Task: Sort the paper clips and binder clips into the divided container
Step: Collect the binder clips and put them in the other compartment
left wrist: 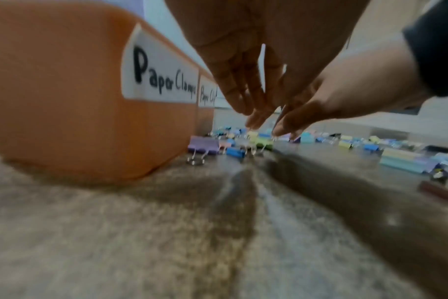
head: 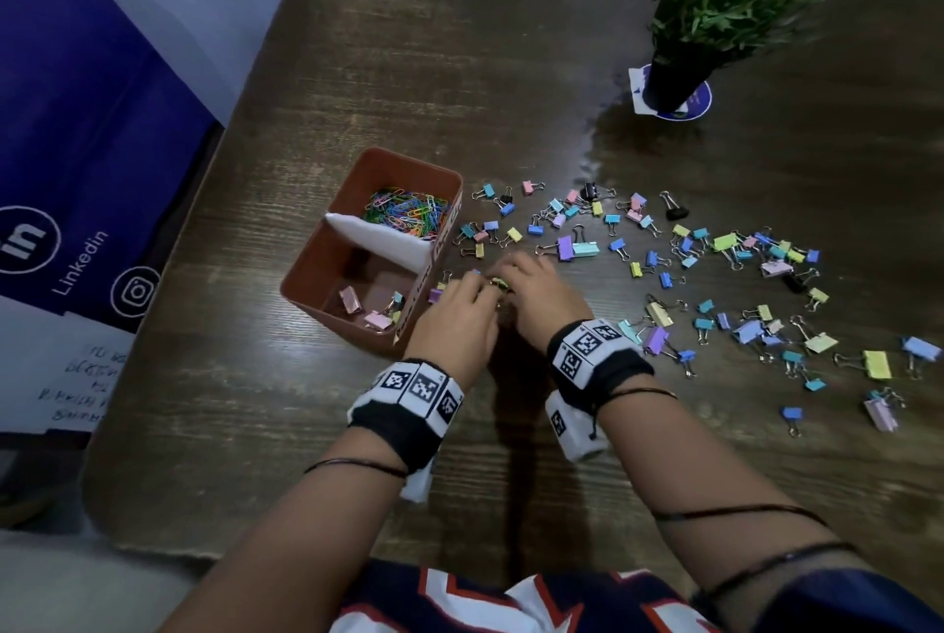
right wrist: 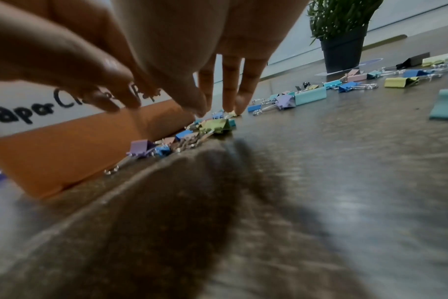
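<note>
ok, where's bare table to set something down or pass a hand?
Bare table lies beyond the container, left of the plant. Also bare: the near strip between the container and the table's front edge, under the forearms. Crowded: binder clips scattered right of the container to the far right, and the small heap under both hands.

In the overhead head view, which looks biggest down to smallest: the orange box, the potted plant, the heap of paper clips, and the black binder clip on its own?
1. Box
2. Plant, a close second; it sits farther off, so this is unsure
3. Paper clips
4. Black clip
</note>
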A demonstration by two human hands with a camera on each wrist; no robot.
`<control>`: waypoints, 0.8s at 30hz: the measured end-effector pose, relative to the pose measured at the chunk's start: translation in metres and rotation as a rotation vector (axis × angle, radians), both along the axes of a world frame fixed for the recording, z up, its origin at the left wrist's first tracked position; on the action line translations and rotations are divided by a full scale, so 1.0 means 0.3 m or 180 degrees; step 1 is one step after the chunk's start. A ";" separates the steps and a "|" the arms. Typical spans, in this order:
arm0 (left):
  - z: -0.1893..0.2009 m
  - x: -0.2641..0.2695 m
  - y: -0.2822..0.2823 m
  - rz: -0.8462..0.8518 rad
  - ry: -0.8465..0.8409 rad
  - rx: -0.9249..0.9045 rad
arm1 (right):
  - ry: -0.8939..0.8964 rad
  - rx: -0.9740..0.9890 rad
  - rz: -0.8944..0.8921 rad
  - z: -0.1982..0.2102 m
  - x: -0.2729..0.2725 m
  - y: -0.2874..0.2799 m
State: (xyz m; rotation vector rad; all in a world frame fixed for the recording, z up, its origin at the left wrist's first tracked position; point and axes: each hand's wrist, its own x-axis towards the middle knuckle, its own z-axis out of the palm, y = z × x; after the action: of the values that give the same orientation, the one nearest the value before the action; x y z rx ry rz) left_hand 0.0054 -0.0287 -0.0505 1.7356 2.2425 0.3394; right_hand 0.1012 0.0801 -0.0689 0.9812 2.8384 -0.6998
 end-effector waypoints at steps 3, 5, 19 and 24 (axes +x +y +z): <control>-0.041 0.007 0.023 0.0344 -0.0024 -0.0577 | -0.0316 0.0132 0.0040 -0.029 0.010 -0.007; -0.061 0.006 0.039 0.0448 0.0015 -0.0698 | -0.0339 0.0196 0.0021 -0.042 0.025 -0.007; -0.118 -0.004 0.047 0.0778 -0.0118 -0.0655 | -0.0489 -0.0103 -0.0279 -0.039 0.125 0.044; -0.121 -0.001 0.048 0.0705 -0.0282 -0.0625 | -0.0625 -0.0175 -0.0353 -0.031 0.166 0.061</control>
State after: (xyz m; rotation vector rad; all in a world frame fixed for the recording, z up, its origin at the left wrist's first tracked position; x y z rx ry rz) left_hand 0.0050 -0.0144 -0.0868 1.3535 2.3210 0.2279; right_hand 0.1512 0.0983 -0.0781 1.1379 2.5999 -0.6477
